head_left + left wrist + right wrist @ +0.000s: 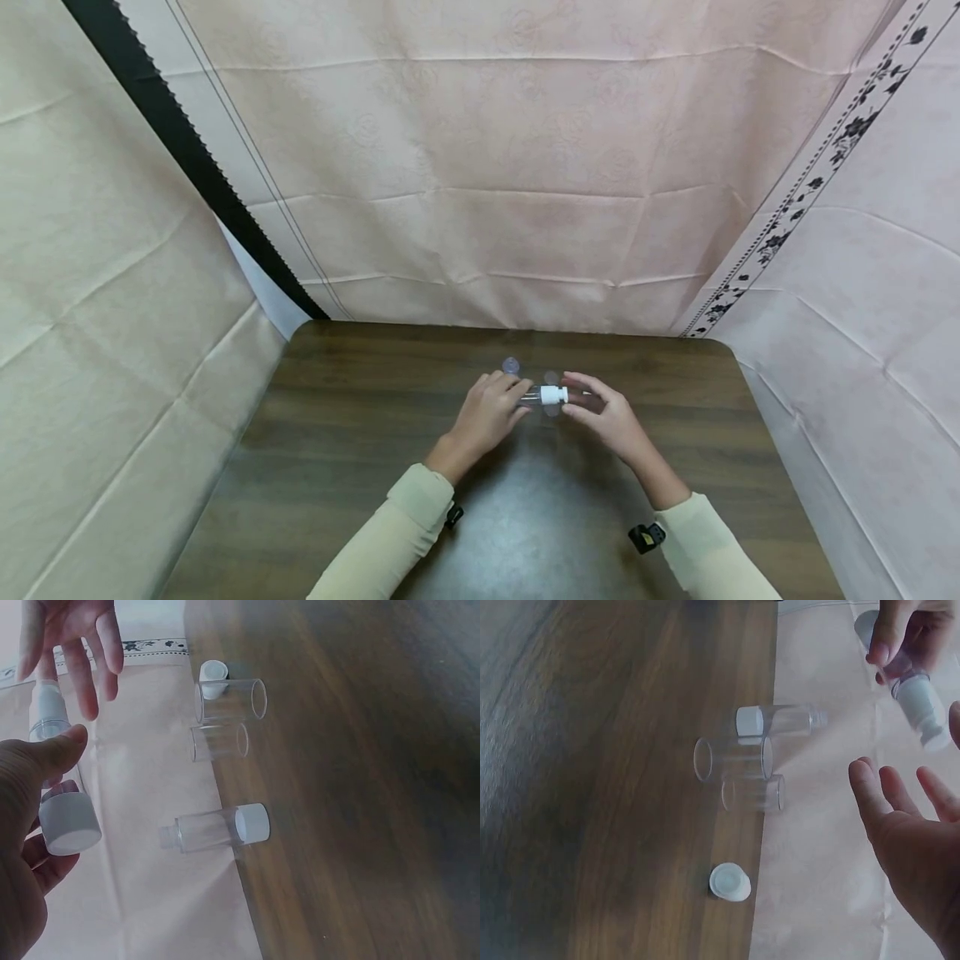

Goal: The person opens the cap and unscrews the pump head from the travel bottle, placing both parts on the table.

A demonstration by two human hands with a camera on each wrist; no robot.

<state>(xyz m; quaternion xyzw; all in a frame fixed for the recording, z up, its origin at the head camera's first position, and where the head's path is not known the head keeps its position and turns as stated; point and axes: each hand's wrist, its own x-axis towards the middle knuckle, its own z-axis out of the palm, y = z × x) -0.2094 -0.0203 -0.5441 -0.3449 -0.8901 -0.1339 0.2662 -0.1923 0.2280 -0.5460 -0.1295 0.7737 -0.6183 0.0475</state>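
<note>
My left hand (487, 408) grips a clear bottle lying sideways, its white pump top (553, 395) pointing right. In the left wrist view, the bottle's white base (70, 823) sticks out below the thumb. My right hand (609, 421) is held just beyond the pump end, thumb and fingers spread apart. Seen from the right wrist, those fingers (870, 791) are extended and hold nothing; a gap shows between them and the white pump top (921, 709).
On the wooden table (352, 787) stand a second clear bottle (210, 830) with a white base, two clear open cylinders, one larger (733, 759) and one smaller (754, 794), and a white cap-like piece (730, 882). A pale cloth (480, 167) hangs behind the table's far edge.
</note>
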